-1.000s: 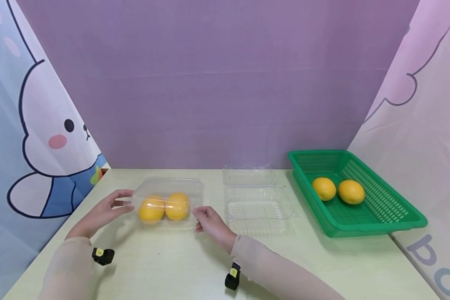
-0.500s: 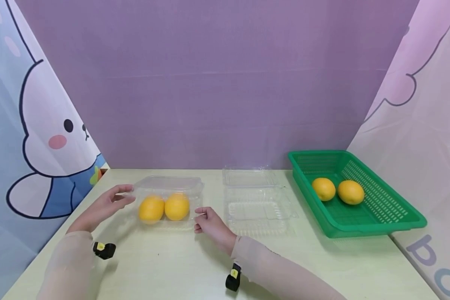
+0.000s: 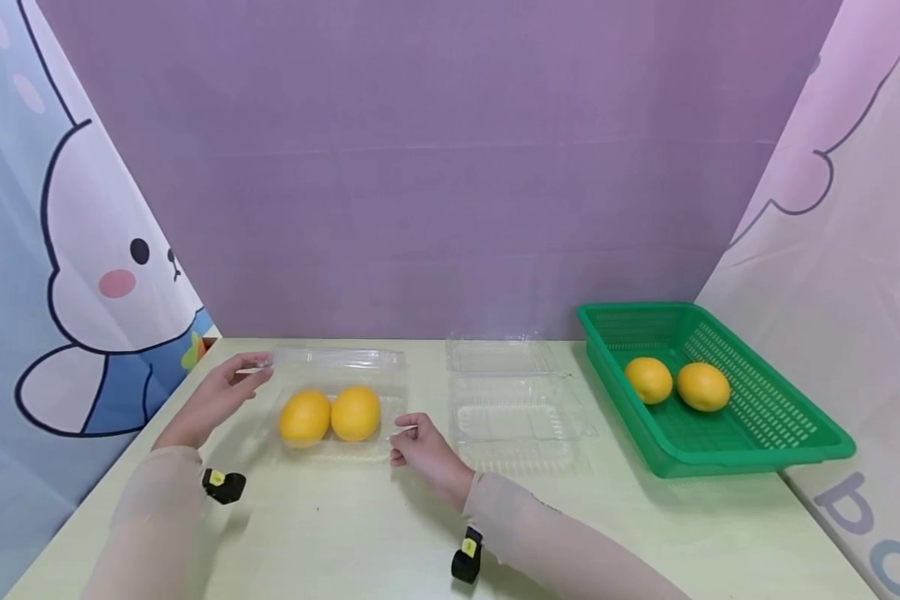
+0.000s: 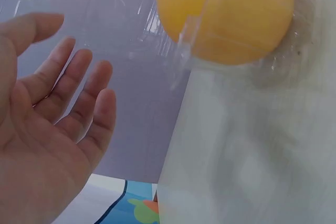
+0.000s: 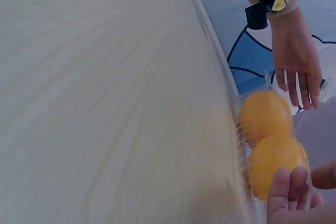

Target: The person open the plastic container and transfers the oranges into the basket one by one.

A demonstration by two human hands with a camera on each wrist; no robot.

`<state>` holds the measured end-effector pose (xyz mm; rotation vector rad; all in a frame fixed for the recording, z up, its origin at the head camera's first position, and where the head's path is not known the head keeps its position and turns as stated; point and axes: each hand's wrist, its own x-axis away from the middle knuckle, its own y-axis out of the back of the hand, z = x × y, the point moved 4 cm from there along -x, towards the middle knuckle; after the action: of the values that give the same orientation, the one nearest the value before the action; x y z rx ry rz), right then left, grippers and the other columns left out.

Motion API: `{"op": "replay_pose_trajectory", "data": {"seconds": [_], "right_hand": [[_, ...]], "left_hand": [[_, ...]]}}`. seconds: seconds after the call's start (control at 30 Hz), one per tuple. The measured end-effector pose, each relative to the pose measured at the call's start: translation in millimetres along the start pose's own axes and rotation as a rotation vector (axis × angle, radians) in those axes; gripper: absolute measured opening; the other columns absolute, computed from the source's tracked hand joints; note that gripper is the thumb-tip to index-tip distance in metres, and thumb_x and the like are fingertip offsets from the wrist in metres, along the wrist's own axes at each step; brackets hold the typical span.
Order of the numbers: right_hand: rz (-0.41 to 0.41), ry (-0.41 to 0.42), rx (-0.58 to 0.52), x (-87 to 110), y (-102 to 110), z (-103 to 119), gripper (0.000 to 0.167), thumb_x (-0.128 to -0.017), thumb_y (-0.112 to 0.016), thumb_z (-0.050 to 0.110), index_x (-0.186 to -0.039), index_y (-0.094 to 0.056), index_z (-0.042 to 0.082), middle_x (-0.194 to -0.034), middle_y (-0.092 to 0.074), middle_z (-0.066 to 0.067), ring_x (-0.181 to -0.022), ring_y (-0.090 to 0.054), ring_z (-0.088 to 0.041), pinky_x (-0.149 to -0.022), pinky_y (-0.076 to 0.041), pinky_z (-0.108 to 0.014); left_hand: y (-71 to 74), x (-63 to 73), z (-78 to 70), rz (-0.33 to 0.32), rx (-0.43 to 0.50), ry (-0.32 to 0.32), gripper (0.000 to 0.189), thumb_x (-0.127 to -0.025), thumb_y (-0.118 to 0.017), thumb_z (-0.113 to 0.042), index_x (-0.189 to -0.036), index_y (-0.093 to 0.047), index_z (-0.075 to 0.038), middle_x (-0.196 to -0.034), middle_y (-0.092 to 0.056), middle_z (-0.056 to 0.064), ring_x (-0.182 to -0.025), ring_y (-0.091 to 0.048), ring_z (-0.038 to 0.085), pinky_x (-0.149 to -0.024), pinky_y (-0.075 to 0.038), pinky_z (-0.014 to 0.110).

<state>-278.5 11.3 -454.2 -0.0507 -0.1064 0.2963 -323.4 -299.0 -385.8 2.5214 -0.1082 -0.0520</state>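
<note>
Left hand [image 3: 216, 397] at the lid [image 3: 341, 357], fingers loose, gripping nothing.
Right hand [image 3: 431, 454] lower, fingers curled, pinching the box [image 3: 342, 451].

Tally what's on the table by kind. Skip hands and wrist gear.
Yellow-orange fruits: 4 (2 in one clear container, 2 in the basket)
Clear plastic containers: 2
Green basket: 1
Total: 7
</note>
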Motion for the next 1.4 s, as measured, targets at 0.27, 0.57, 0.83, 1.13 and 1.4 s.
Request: {"op": "replay_pose_trajectory", "data": {"seconds": [0.27,0.57,0.83,1.13,1.4], "right_hand": [[0.011,-0.008,-0.021,1.4,1,0,0.037,-0.1,-0.056,0.004,-0.132,-0.041,-0.007,-0.096,-0.05,-0.011,-0.08,-0.058,-0.02,-0.084,-0.056,-0.037],[0.013,-0.016,-0.034,-0.6,2,-2,0.037,-0.1,-0.056,0.003,-0.133,-0.041,-0.006,-0.096,-0.051,-0.011,-0.079,-0.058,-0.019,-0.083,-0.056,-0.037],[0.005,-0.004,-0.029,-1.3,2,-2,0.037,-0.1,-0.057,0.004,-0.132,-0.042,-0.006,-0.096,-0.051,-0.011,-0.079,-0.059,-0.02,-0.083,-0.057,-0.037],[0.001,-0.007,-0.024,0.5,1,0,0.037,-0.1,-0.057,0.004,-0.132,-0.041,-0.006,-0.096,-0.051,-0.011,-0.079,-0.058,-0.019,-0.083,-0.057,-0.037],[0.014,-0.01,-0.018,-0.3,2,-1,0.036,-0.101,-0.056,0.004,-0.132,-0.041,-0.006,-0.096,-0.051,-0.011,-0.079,-0.058,-0.019,-0.084,-0.056,-0.038]], "left_hand": [[-1.0,-7.6,-5.8,-0.026,0.022,-0.019,0.071,-0.103,-0.049,-0.049,-0.156,-0.03,-0.006,-0.154,-0.034,0.024,-0.129,-0.042,0.045,-0.106,-0.04,0.057],[-7.4,-15.0,-12.7,-0.008,0.038,-0.04,0.083,-0.1,-0.051,-0.054,-0.16,-0.017,-0.007,-0.161,-0.022,0.021,-0.141,-0.03,0.045,-0.109,-0.031,0.065],[-11.1,-25.4,-17.1,-0.013,0.042,-0.04,0.088,-0.099,-0.055,-0.053,-0.162,-0.009,-0.012,-0.165,-0.014,0.018,-0.147,-0.019,0.044,-0.111,-0.024,0.067],[-13.8,-36.2,-22.3,-0.032,0.054,-0.031,0.092,-0.098,-0.056,-0.054,-0.162,-0.004,-0.013,-0.165,-0.012,0.018,-0.148,-0.018,0.041,-0.113,-0.023,0.064],[-15.6,-49.9,-25.9,-0.03,0.049,-0.028,0.088,-0.101,-0.054,-0.048,-0.162,-0.002,-0.013,-0.164,-0.012,0.021,-0.148,-0.017,0.042,-0.115,-0.022,0.062]]}}
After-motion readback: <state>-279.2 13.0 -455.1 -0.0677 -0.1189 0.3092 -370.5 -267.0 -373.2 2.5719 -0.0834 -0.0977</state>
